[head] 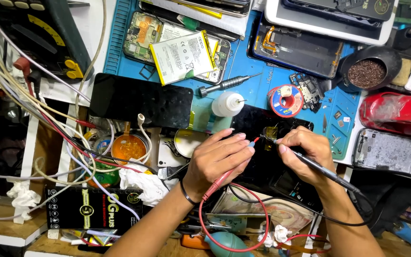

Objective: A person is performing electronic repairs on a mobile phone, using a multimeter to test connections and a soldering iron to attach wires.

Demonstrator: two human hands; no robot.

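Observation:
My left hand [215, 159] grips a red test probe [224, 178], its tip pointing right at a small yellow part [270, 132] on an opened black phone [258, 121]. My right hand [305, 152] holds a black test probe [327, 171] like a pen, tip aimed left at the same spot. The two tips nearly meet above the phone. A red lead [262, 223] loops below my left wrist and a black lead [338, 220] trails past my right forearm.
A blue work mat [255, 88] carries a screwdriver [227, 84], a white dropper bottle [228, 103], a solder wick spool [285, 101], a white battery [182, 58] and opened phones. A black screen [141, 101], a multimeter [44, 35], tangled wires [58, 128] and a red tool [396, 112] surround me.

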